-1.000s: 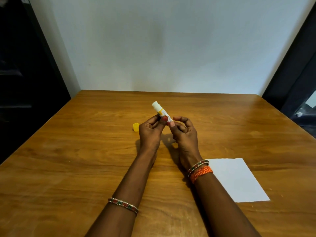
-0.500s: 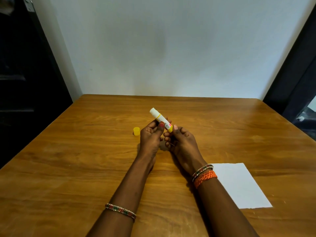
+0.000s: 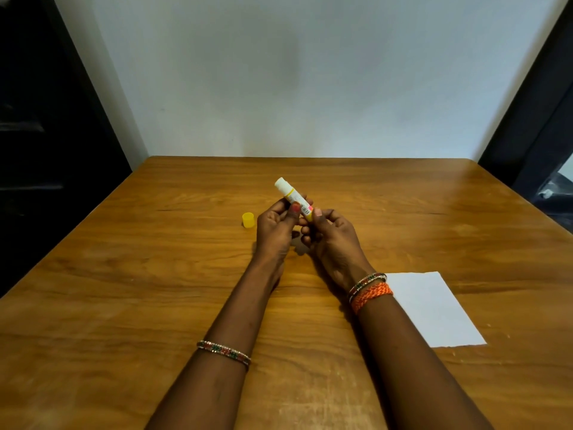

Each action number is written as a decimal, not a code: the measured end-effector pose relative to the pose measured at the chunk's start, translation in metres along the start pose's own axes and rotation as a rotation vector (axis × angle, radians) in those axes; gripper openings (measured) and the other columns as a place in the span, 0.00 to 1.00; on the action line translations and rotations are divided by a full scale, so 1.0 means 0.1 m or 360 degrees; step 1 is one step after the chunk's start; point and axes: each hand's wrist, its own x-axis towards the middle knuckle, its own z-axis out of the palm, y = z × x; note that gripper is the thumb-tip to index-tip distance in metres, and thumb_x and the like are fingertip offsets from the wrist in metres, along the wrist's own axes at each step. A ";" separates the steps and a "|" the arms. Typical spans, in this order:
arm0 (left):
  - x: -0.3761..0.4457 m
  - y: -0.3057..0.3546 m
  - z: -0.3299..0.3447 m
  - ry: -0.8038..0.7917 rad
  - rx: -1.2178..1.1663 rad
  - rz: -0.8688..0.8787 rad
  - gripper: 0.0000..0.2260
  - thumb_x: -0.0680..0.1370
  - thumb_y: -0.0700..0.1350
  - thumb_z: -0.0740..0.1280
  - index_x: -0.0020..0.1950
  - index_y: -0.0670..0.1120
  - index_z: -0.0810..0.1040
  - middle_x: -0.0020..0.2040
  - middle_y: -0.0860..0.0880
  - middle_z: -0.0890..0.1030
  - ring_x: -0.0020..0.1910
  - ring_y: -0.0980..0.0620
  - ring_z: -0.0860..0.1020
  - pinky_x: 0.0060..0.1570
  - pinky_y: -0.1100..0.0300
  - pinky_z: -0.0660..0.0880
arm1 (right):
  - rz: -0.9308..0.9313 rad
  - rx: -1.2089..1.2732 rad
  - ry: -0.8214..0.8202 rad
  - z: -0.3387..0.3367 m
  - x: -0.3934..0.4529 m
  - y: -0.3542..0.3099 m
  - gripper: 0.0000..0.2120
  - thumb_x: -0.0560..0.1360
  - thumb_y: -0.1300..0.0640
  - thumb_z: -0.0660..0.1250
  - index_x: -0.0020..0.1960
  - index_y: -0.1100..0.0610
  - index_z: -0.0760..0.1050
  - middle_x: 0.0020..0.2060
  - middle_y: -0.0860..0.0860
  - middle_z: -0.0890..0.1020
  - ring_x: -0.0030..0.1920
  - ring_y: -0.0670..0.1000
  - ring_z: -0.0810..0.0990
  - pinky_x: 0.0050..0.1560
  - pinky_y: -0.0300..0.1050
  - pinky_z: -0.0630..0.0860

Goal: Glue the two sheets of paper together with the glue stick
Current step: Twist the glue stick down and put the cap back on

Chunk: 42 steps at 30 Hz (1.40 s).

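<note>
Wooden table (image 3: 155,290): both hands' grip closed on uncapped glue stick (image 3: 293,197) (label unreadable).

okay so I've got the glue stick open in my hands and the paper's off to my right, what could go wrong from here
The yellow cap sits loose on the table, apart from both hands; it could get knocked away.

The glue stick, pinched between the left hand and right hand, has a lot of glue exposed, so it may smear or snap under pressure.

The paper lies beside your right forearm, which could drag it.
</note>
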 end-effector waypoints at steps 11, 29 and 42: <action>-0.01 0.02 0.00 0.0207 -0.0003 -0.0010 0.12 0.73 0.43 0.70 0.56 0.43 0.79 0.41 0.49 0.83 0.30 0.63 0.77 0.34 0.64 0.71 | 0.0029 0.0053 0.0015 0.03 -0.04 -0.06 0.02 0.78 0.61 0.62 0.49 0.60 0.71 0.35 0.55 0.80 0.33 0.48 0.78 0.37 0.39 0.78; -0.02 0.06 0.03 0.0206 0.0052 0.0008 0.09 0.75 0.46 0.68 0.54 0.47 0.80 0.35 0.59 0.82 0.35 0.66 0.76 0.40 0.60 0.69 | -0.0186 -0.0462 0.0169 0.01 -0.07 -0.10 0.09 0.74 0.56 0.68 0.53 0.55 0.74 0.43 0.53 0.84 0.38 0.43 0.78 0.40 0.42 0.71; 0.00 0.08 0.03 0.0204 -0.0007 0.0114 0.10 0.75 0.42 0.68 0.55 0.39 0.80 0.41 0.52 0.81 0.34 0.69 0.78 0.33 0.76 0.71 | -0.0902 -0.1484 0.0114 0.02 -0.10 -0.10 0.08 0.75 0.59 0.68 0.43 0.54 0.67 0.38 0.47 0.77 0.39 0.40 0.75 0.41 0.35 0.68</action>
